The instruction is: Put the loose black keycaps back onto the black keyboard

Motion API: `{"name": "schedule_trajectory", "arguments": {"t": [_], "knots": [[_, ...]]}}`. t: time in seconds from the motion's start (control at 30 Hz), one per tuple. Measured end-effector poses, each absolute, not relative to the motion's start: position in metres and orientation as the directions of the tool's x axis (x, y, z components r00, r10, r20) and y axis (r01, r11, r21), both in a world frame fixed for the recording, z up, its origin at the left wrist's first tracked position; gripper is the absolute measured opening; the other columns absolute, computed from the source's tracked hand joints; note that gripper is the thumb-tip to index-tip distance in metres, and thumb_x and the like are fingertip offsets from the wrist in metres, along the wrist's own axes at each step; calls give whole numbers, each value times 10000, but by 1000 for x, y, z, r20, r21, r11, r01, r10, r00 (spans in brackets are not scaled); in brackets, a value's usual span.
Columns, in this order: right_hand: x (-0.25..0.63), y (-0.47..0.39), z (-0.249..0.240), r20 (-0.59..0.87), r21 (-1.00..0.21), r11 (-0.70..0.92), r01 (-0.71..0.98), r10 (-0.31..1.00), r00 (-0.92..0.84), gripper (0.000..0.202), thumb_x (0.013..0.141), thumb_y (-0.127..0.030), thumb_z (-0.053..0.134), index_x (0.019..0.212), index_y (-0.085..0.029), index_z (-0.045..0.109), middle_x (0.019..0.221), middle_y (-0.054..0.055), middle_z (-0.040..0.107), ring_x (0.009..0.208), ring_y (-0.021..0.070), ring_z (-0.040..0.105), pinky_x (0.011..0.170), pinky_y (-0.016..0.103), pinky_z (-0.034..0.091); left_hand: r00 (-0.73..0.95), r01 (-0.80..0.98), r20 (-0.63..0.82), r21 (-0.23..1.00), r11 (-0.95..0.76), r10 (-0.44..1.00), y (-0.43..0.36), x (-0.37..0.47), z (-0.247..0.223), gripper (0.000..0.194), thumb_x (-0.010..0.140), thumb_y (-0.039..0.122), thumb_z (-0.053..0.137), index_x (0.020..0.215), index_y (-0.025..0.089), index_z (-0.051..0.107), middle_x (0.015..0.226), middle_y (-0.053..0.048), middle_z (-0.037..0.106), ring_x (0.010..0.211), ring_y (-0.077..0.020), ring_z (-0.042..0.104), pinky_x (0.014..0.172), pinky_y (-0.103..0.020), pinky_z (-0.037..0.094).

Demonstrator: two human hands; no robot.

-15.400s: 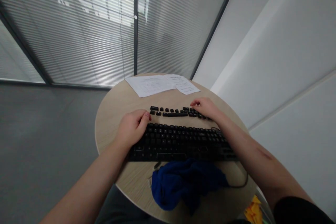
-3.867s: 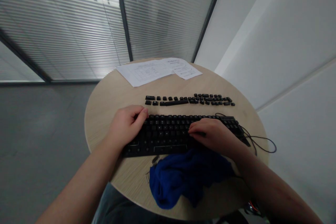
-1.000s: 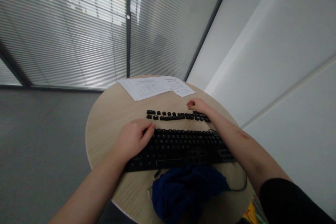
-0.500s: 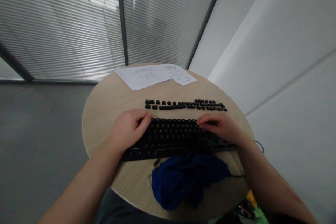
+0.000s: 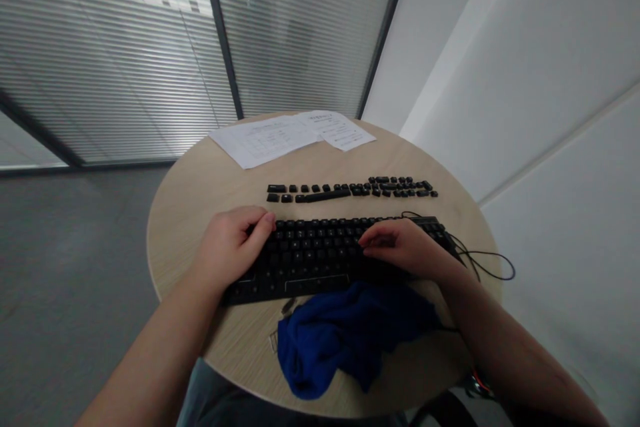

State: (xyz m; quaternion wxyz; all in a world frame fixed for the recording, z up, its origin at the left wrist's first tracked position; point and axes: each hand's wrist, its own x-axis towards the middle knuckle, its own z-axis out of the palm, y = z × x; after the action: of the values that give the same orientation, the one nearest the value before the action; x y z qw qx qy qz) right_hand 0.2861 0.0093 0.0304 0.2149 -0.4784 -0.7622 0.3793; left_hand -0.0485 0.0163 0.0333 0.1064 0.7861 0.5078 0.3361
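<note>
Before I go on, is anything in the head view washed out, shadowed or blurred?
In the head view, bright patches glare on the grey slatted blinds; the black keyboard sinks into shade around the right hand, its keys merging there; print on the white paper sheets is too soft to read; the crumpled blue cloth looks dim.

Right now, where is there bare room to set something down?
Bare tabletop shows between the printed sheets and the loose keycaps, and left of those keycaps. It's crowded nearer you: keyboard, left hand, right hand, blue cloth.
</note>
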Motion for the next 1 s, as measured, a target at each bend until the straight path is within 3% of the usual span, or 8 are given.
{"name": "schedule_trajectory", "arguments": {"t": [0.3, 0.63, 0.83, 1.0], "knots": [[275, 4, 36, 22, -656, 344, 672, 899, -438, 155, 852, -226, 710, 983, -236, 791, 930, -5, 765, 822, 119, 715, 774, 229, 544, 263, 725, 402, 517, -455, 877, 17, -48, 33, 443, 960, 461, 420, 661, 201, 617, 607, -12, 615, 600, -172, 587, 616, -310, 405], [280, 6, 33, 64, -665, 352, 659, 906, -419, 99, 851, -232, 720, 926, -211, 781, 852, -6, 750, 760, 107, 693, 727, 205, 516, 267, 701, 399, 544, -461, 877, 15, -47, 37, 426, 949, 449, 430, 647, 205, 607, 574, -3, 601, 570, -161, 566, 600, -299, 412], [280, 5, 36, 117, -510, 462, 726, 873, -473, 109, 868, -211, 698, 922, -229, 791, 863, -4, 754, 748, 111, 680, 730, 217, 506, 268, 701, 395, 546, -459, 879, 15, -48, 37, 429, 954, 453, 426, 658, 208, 617, 578, -2, 612, 573, -158, 569, 602, -298, 420], [284, 4, 37, 76, -426, 527, 736, 831, -551, 139, 903, -211, 679, 959, -259, 797, 961, -18, 768, 889, 134, 724, 854, 244, 527, 272, 699, 394, 547, -461, 878, 16, -49, 36, 432, 962, 456, 425, 671, 206, 623, 589, -5, 623, 579, -156, 573, 605, -293, 422]]}}
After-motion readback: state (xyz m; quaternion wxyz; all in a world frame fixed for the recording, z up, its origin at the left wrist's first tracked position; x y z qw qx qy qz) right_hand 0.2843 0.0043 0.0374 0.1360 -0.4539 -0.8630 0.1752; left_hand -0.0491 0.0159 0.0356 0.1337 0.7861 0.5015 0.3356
